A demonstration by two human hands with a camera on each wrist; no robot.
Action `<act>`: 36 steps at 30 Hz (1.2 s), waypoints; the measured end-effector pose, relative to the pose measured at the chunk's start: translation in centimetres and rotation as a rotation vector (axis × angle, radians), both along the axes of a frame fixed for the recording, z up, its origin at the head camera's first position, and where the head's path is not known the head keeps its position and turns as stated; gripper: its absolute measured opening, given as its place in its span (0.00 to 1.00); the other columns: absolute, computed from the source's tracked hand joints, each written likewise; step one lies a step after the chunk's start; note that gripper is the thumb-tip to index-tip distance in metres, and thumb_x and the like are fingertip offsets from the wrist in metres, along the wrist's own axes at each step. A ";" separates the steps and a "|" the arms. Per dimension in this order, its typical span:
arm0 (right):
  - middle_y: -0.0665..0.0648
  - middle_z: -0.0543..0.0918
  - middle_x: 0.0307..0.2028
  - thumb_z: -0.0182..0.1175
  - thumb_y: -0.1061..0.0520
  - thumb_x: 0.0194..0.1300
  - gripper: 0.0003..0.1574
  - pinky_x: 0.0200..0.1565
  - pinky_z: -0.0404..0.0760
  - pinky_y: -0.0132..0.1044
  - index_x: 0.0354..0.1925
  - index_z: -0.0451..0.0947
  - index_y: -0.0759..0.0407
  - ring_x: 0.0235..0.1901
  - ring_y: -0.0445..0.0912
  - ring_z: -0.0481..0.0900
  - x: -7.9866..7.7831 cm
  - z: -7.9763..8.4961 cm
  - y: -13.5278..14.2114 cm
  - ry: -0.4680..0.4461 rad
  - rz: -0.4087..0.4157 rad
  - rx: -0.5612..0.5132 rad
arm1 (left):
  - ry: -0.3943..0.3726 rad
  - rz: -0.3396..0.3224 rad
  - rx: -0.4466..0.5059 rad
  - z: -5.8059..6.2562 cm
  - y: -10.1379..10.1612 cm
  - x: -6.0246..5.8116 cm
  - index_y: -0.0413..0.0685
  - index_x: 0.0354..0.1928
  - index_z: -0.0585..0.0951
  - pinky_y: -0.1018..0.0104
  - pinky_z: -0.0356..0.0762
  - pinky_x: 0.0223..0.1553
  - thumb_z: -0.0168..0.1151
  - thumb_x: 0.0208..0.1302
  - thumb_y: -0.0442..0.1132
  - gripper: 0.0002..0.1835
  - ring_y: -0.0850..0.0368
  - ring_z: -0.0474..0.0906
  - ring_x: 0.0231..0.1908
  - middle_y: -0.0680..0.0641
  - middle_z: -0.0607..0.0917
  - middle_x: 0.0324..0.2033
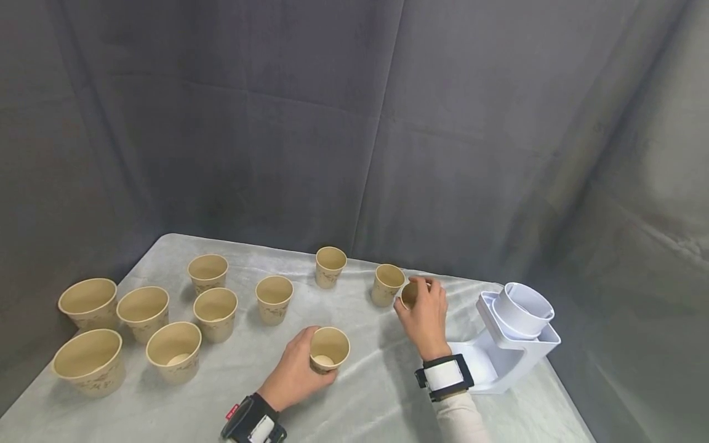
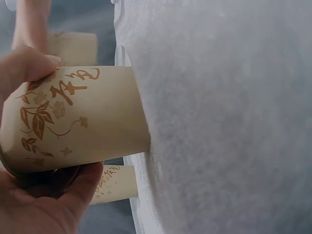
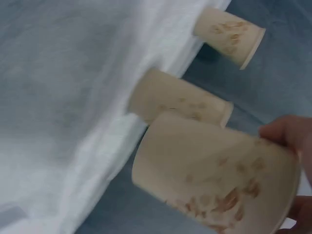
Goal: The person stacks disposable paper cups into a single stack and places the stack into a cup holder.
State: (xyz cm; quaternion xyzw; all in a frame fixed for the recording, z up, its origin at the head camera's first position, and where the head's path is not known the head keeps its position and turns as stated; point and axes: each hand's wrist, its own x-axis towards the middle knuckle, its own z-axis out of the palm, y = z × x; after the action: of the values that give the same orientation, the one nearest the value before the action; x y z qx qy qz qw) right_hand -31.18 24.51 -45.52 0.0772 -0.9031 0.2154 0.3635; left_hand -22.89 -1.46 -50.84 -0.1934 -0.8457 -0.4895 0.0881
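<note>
Curled round the near cup [image 1: 332, 335], your left hand [image 1: 296, 372] holds it; your right hand [image 1: 429, 317] pinches another cup [image 3: 209, 170] farther right, beside a standing cup [image 1: 386, 287]. Work looks partway: seven cups [image 1: 272, 307] stand to the left and a far cup [image 1: 329, 271] beyond; your two aren't yet released.

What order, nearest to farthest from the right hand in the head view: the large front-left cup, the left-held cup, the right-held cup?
1. Right-held cup: in the right hand's own grip.
2. Left-held cup: in the left hand, off to the right hand's left.
3. Large front-left cup: much farther left, beyond the left hand.
</note>
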 end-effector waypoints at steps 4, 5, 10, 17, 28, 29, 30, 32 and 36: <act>0.58 0.73 0.43 0.64 0.47 0.45 0.28 0.43 0.70 0.50 0.45 0.75 0.56 0.44 0.53 0.70 0.5 1.4 -0.9 0.110 0.061 0.034 | 0.008 0.007 0.011 0.1 0.1 -0.1 0.44 0.52 0.68 0.56 0.74 0.44 0.72 0.40 0.45 0.35 0.55 0.73 0.43 0.49 0.76 0.41; 0.56 0.74 0.43 0.64 0.46 0.45 0.27 0.43 0.71 0.49 0.45 0.75 0.56 0.44 0.51 0.70 0.6 1.7 -1.1 0.128 0.078 0.037 | 0.012 0.009 0.015 0.1 0.1 -0.1 0.44 0.52 0.69 0.56 0.74 0.44 0.72 0.40 0.45 0.35 0.55 0.74 0.43 0.49 0.76 0.41; 0.52 0.74 0.43 0.62 0.43 0.48 0.27 0.44 0.73 0.44 0.45 0.76 0.54 0.45 0.46 0.70 1.6 3.1 -2.5 0.172 0.161 0.014 | 0.017 0.008 0.016 0.0 0.1 0.0 0.44 0.53 0.69 0.56 0.74 0.45 0.72 0.39 0.45 0.36 0.55 0.73 0.43 0.49 0.76 0.42; 0.49 0.75 0.43 0.63 0.44 0.46 0.29 0.43 0.73 0.43 0.48 0.75 0.53 0.44 0.44 0.71 3.2 5.2 -4.7 0.209 0.305 -0.018 | 0.029 0.006 0.028 -0.2 0.0 0.1 0.45 0.53 0.69 0.56 0.74 0.45 0.73 0.37 0.44 0.37 0.56 0.74 0.43 0.49 0.76 0.42; 0.49 0.76 0.45 0.64 0.46 0.44 0.31 0.45 0.75 0.41 0.48 0.75 0.54 0.46 0.43 0.72 5.5 5.1 -7.2 0.257 0.470 0.044 | 0.034 -0.020 0.056 -0.2 0.0 0.0 0.48 0.53 0.69 0.54 0.75 0.44 0.73 0.37 0.42 0.36 0.56 0.74 0.42 0.51 0.77 0.42; 0.48 0.76 0.45 0.64 0.46 0.43 0.31 0.44 0.76 0.40 0.48 0.75 0.53 0.46 0.42 0.72 5.7 4.9 -7.3 0.254 0.483 0.050 | 0.039 -0.020 0.052 -0.1 0.0 0.0 0.48 0.53 0.69 0.55 0.74 0.44 0.73 0.38 0.42 0.36 0.56 0.74 0.42 0.51 0.76 0.42; 0.48 0.76 0.44 0.64 0.46 0.43 0.31 0.43 0.76 0.39 0.49 0.75 0.53 0.45 0.42 0.72 5.8 4.7 -7.5 0.248 0.497 0.056 | 0.044 -0.019 0.047 -0.1 0.0 0.0 0.48 0.53 0.69 0.56 0.74 0.43 0.73 0.38 0.42 0.36 0.56 0.74 0.42 0.52 0.76 0.41; 0.47 0.76 0.44 0.64 0.46 0.44 0.31 0.43 0.76 0.38 0.49 0.74 0.51 0.45 0.41 0.72 6.0 4.2 -7.9 0.223 0.524 0.069 | 0.045 -0.016 0.036 0.0 0.0 0.0 0.49 0.52 0.68 0.57 0.74 0.43 0.72 0.38 0.42 0.35 0.58 0.74 0.41 0.54 0.75 0.40; 0.45 0.75 0.44 0.63 0.44 0.45 0.30 0.44 0.75 0.34 0.49 0.74 0.50 0.46 0.38 0.71 6.3 3.3 -8.5 0.159 0.559 0.105 | 0.052 -0.005 0.017 0.0 -0.1 0.0 0.52 0.51 0.69 0.60 0.74 0.43 0.73 0.37 0.42 0.35 0.62 0.73 0.40 0.57 0.75 0.40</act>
State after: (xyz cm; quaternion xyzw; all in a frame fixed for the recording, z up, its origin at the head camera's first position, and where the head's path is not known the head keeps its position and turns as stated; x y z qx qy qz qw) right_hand -24.85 16.01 -42.23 0.3584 -0.8252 0.2536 0.3553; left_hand -22.85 -1.54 -50.83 -0.2076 -0.8383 -0.4918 0.1106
